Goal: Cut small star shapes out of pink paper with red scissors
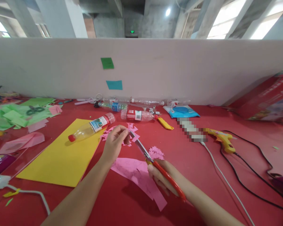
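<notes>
My left hand (115, 139) is closed in a pinch on a small pink paper piece (135, 135). Wrapped round the red handles of a pair of scissors (141, 147) is my right hand (163, 175). The blades point up and left, and their tips are at the pink piece beside my left fingertips. Beneath both hands lies a larger pink paper sheet (134, 172) with cut edges. A heap of tiny pink scraps (156, 153) sits just beyond the scissors. More pink cut pieces (107, 134) lie behind my left hand, which partly hides them.
Yellow paper (58, 157) carries a clear bottle (91, 127). Another bottle (139, 115) lies behind my hands. A yellow glue gun (221, 138) with a black cord lies right, near a white cable (224, 175). Green paper (11, 116) is piled left; a white partition (155, 69) stands behind.
</notes>
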`<state>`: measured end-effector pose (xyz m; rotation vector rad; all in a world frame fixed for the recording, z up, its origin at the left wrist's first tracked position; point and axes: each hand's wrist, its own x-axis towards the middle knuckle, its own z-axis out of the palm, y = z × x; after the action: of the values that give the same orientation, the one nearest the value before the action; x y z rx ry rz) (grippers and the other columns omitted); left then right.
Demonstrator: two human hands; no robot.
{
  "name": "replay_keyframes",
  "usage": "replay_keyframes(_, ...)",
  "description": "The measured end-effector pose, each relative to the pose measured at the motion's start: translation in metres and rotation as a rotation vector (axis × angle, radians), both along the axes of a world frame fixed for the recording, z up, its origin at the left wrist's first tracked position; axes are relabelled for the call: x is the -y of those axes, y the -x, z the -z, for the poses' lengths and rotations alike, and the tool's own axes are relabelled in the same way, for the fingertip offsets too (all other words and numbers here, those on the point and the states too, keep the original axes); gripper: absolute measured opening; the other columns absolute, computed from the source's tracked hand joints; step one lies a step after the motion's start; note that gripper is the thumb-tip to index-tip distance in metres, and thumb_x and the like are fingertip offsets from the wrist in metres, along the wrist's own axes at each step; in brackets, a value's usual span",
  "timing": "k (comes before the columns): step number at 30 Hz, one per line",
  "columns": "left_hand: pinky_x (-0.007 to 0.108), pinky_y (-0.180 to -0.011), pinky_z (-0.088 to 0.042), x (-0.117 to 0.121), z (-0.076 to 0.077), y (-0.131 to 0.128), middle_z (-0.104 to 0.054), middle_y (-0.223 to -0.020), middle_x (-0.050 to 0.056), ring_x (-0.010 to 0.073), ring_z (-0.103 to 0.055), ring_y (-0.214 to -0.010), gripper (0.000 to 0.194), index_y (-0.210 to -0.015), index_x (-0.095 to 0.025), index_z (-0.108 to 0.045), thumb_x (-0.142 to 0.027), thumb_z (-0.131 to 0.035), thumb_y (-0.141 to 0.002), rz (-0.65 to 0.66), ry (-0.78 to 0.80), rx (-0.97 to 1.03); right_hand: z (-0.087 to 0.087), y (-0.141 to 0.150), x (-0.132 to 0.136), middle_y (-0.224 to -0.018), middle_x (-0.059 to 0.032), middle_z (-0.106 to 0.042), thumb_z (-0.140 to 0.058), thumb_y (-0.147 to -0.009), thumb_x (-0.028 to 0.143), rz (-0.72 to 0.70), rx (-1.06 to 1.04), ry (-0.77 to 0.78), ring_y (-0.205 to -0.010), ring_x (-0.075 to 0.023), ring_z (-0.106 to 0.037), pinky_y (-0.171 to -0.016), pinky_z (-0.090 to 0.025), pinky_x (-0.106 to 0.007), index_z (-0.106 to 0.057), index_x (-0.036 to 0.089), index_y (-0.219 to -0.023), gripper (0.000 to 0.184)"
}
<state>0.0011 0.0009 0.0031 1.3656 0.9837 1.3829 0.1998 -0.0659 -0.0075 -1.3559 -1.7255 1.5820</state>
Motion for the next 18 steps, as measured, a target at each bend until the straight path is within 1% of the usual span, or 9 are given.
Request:
replay_keyframes(4, 0.021, -0.051, -0.04, -0.0002, -0.0008, 0.0006, -0.055, -0.055, -0.005, 0.0076, -0.052, -0.049, 0.018, -0.07, -0.018, -0.058, -0.025, -0.054, -0.086, 0.012, -0.004, -0.011, 0.0008, -0.0008, -0.0009, -0.041, 0.0095, -0.038, -0.046, -0.091, 0.049, -0.033, 0.04, -0.012, -0.032, -0.0054, -0.035, -0.037, -0.028, -0.018, -0.043, 0.02, -0.068, 0.037)
replay_keyframes(7, 0.021, -0.052, -0.041, -0.001, 0.0, 0.0014, -0.056, -0.055, -0.005, 0.0075, -0.053, -0.05, 0.017, -0.071, -0.018, -0.058, -0.025, -0.054, -0.086, 0.022, 0.005, -0.005, 0.0014, -0.0006, -0.0013, -0.04, 0.0099, -0.037, -0.047, -0.091, 0.049, -0.029, 0.036, 0.021, -0.031, -0.0053, -0.034, -0.034, -0.029, -0.016, -0.043, 0.02, -0.068, 0.037)
replay_keyframes(11, 0.021, -0.052, -0.041, -0.002, 0.0016, 0.0022, -0.057, -0.056, -0.005, 0.0077, -0.053, -0.05, 0.017, -0.071, -0.018, -0.059, -0.026, -0.054, -0.086, 0.034, 0.016, 0.008, 0.0024, 0.0004, -0.0015, -0.038, 0.0096, -0.036, -0.045, -0.092, 0.046, 0.004, 0.028, 0.073, -0.03, -0.0054, -0.033, -0.032, -0.028, -0.016, -0.043, 0.02, -0.067, 0.036)
replay_keyframes(14, 0.021, -0.052, -0.041, -0.0018, 0.0014, 0.0024, -0.056, -0.056, -0.005, 0.0082, -0.053, -0.05, 0.017, -0.071, -0.018, -0.058, -0.026, -0.054, -0.086, 0.028, 0.019, 0.004, 0.0013, 0.0014, -0.0025, -0.037, 0.0096, -0.035, -0.044, -0.092, 0.045, 0.051, 0.066, 0.135, -0.029, -0.0059, -0.03, -0.03, -0.024, -0.016, -0.045, 0.02, -0.066, 0.036)
replay_keyframes(16, 0.021, -0.052, -0.041, -0.0014, 0.0007, 0.0024, -0.055, -0.055, -0.005, 0.0084, -0.052, -0.05, 0.017, -0.071, -0.018, -0.058, -0.026, -0.054, -0.086, 0.021, 0.019, -0.009, -0.0009, 0.002, -0.0031, -0.038, 0.0097, -0.034, -0.046, -0.092, 0.044, 0.065, 0.077, 0.13, -0.029, -0.0053, -0.029, -0.03, -0.023, -0.017, -0.044, 0.02, -0.065, 0.036)
replay_keyframes(18, 0.022, -0.053, -0.041, -0.001, -0.0001, 0.0023, -0.055, -0.056, -0.004, 0.0087, -0.052, -0.051, 0.018, -0.07, -0.018, -0.058, -0.026, -0.054, -0.085, 0.016, 0.02, -0.021, -0.0035, 0.0022, -0.003, -0.041, 0.0098, -0.033, -0.048, -0.09, 0.045, 0.047, 0.064, 0.093, -0.03, -0.0043, -0.028, -0.031, -0.023, -0.017, -0.043, 0.02, -0.064, 0.037)
